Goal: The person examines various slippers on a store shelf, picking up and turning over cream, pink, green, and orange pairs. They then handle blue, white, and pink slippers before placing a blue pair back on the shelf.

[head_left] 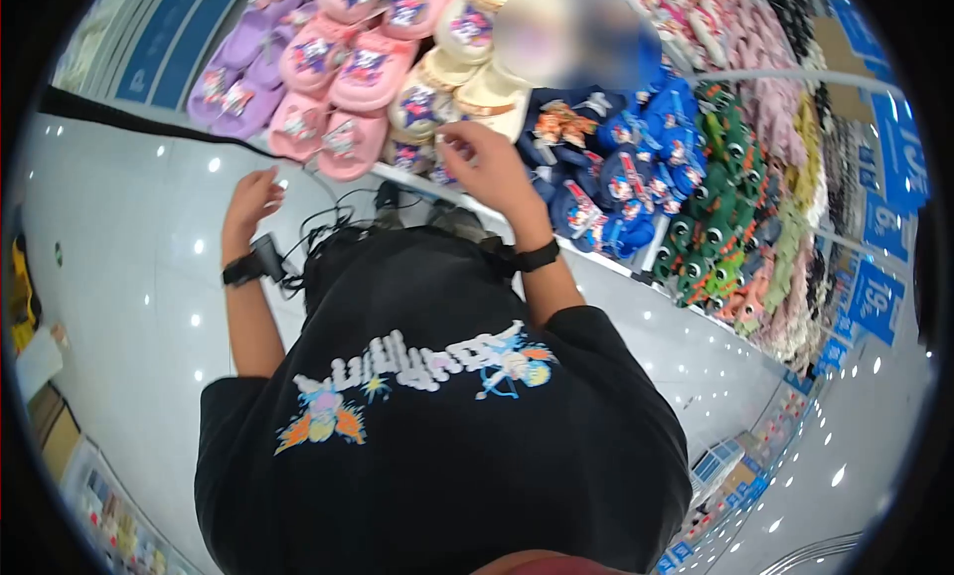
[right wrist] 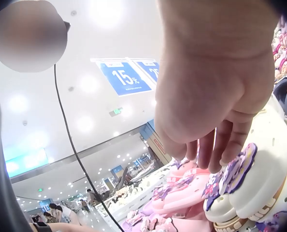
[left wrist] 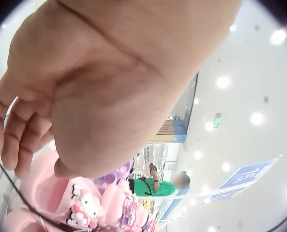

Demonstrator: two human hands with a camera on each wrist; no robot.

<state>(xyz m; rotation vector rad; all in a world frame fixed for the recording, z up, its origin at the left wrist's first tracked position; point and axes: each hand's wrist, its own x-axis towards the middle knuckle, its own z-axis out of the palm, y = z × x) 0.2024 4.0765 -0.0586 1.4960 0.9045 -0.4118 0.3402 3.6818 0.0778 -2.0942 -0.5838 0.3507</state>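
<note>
My right hand (head_left: 489, 172) reaches over the display, its fingers loosely bent and nothing seen in its grasp. Cream clogs (head_left: 494, 93) with purple character charms lie right by it. In the right wrist view, the fingertips (right wrist: 228, 154) overlap the charm of a cream clog (right wrist: 266, 169). My left hand (head_left: 255, 205) hangs in the air beside the display, fingers loosely curled around nothing. Pink clogs (head_left: 373, 70) with character charms fill the near left part of the display; one pink clog (left wrist: 56, 186) shows below the hand in the left wrist view.
Purple clogs (head_left: 238, 93) lie at the far left, blue clogs (head_left: 626, 172) and green ones (head_left: 720, 207) to the right. A black cable (head_left: 159, 120) runs past the display's left side. Blue price signs (right wrist: 124, 77) hang overhead. A person in green (left wrist: 153, 187) stands beyond the clogs.
</note>
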